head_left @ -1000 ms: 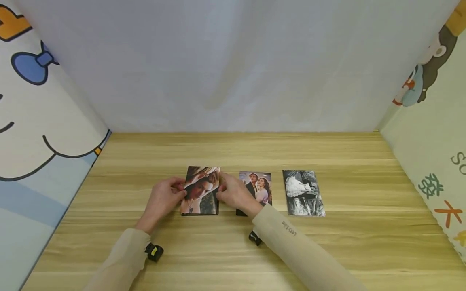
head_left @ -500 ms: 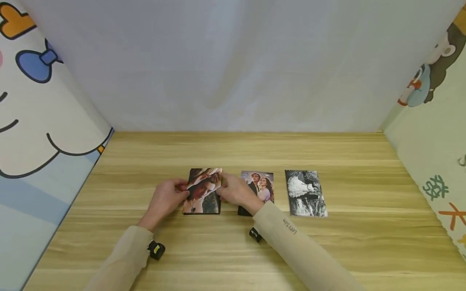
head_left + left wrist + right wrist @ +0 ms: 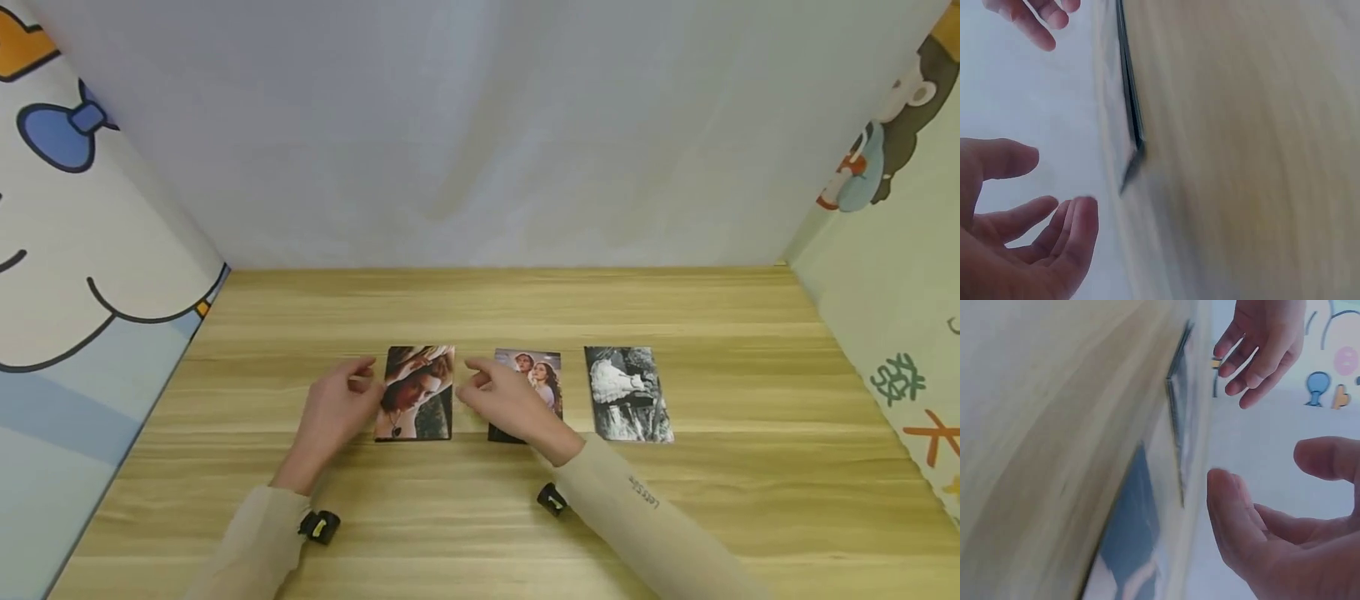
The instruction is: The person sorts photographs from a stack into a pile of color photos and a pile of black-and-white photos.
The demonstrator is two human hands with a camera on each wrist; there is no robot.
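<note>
A small stack of photo cards (image 3: pixel 420 400), topped by a colour close-up portrait, lies flat on the wooden table. Its layered edge (image 3: pixel 1130 94) shows in the left wrist view. My left hand (image 3: pixel 337 408) hovers just off the stack's left side, thumb and fingers apart with nothing between them. On the other side, my right hand (image 3: pixel 517 408) is also off the stack, its fingers loosely bent around air. It partly covers the middle photo card (image 3: pixel 546 379), which pictures a couple. Farther right lies a black-and-white photo card (image 3: pixel 628 396).
The wood-grain table (image 3: pixel 450 517) meets a pale curtain-like backdrop (image 3: pixel 480 150) at its far edge. Side panels printed with cartoons stand at left (image 3: pixel 112 367) and right (image 3: pixel 877 292). A small black device (image 3: pixel 321 527) sits at the left cuff, another (image 3: pixel 552 498) at the right.
Both hands have let go of the left stack. My right hand has drawn back to the right, my left slightly to the left. The stack's edges now look more even.
</note>
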